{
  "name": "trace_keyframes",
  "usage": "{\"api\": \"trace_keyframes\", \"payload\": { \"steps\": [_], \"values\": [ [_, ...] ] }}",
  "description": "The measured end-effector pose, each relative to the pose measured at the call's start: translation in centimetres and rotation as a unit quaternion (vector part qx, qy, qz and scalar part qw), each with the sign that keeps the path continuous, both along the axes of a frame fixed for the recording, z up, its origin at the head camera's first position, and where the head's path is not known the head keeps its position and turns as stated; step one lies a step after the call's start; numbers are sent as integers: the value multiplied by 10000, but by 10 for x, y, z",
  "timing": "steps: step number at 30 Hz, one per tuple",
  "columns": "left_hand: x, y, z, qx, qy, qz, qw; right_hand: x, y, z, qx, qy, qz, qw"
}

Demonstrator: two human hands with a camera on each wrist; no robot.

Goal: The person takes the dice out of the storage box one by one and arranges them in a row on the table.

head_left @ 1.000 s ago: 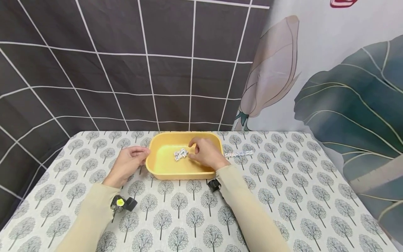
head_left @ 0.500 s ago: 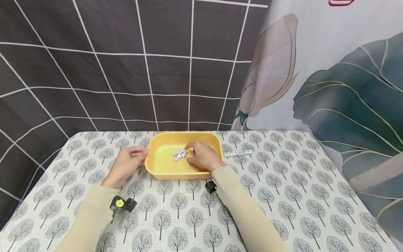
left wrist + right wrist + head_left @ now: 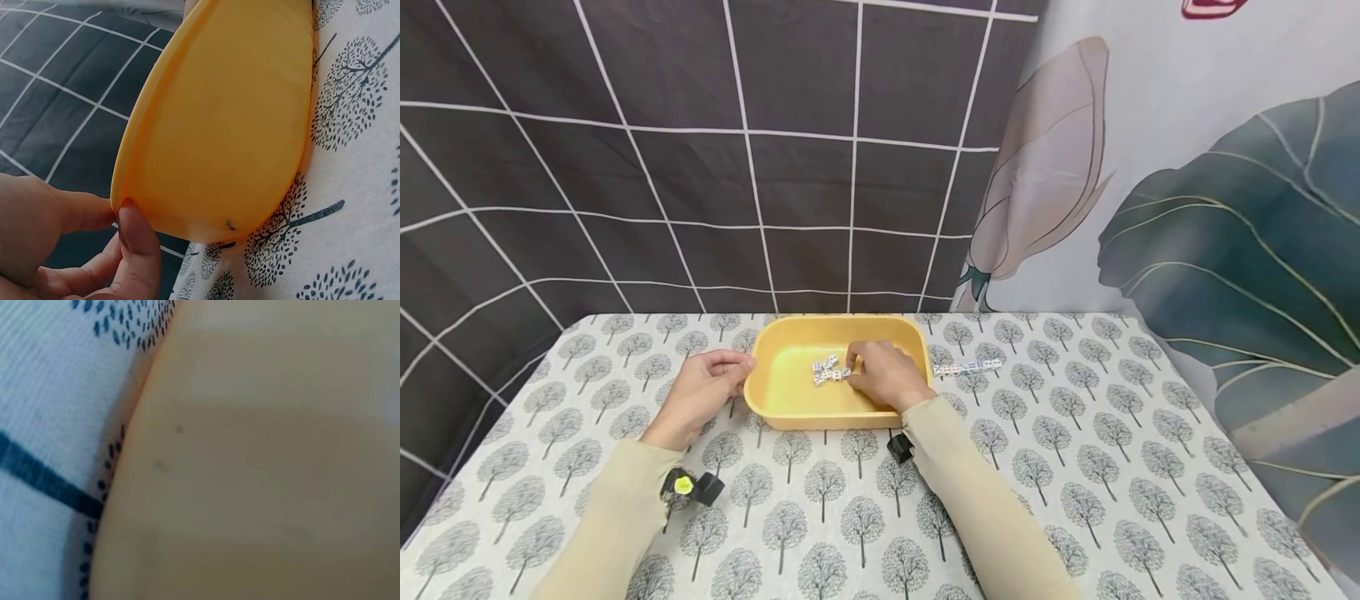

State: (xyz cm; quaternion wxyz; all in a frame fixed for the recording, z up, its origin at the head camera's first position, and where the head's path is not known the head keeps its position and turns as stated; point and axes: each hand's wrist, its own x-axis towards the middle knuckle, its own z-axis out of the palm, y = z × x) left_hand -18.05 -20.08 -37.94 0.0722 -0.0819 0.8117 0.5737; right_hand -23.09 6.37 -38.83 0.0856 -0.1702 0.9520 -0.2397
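A yellow plastic basin (image 3: 790, 421) sits on the patterned cloth, with several white dice (image 3: 822, 377) loosely grouped in its middle. My left hand (image 3: 703, 392) pinches the basin's left rim; in the left wrist view the thumb and a finger (image 3: 139, 234) meet across the edge of the basin (image 3: 219, 125). Inside the basin, my right hand (image 3: 887, 375) has its fingers bent down, with a die at the fingertips on the right side of the group. The right wrist view has only the basin's outer wall (image 3: 250, 456) up close, so that hand is hidden there.
To the right of the basin, a row of dice (image 3: 967, 367) lies in a line on the tree-print cloth (image 3: 1075, 467). Behind the table hangs a dark gridded cloth (image 3: 805, 183). Another curtain with large plant prints (image 3: 1240, 233) hangs at the right.
My right hand has lowered onto the dice, its fingers drawing together, then shifted slightly right. The dice group is more spread out, some of it toward the right. My left hand stays on the rim.
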Motion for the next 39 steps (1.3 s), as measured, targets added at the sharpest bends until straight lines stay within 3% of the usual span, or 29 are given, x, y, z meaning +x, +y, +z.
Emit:
{"api": "trace_keyframes", "payload": {
  "steps": [13,39],
  "values": [
    [1,-1,0,-21,69,-53,10000,0,5,8,-222,61,-17,9997],
    [1,-1,1,35,77,-23,10000,-5,44,40,-513,421,638,9958]
  ]
}}
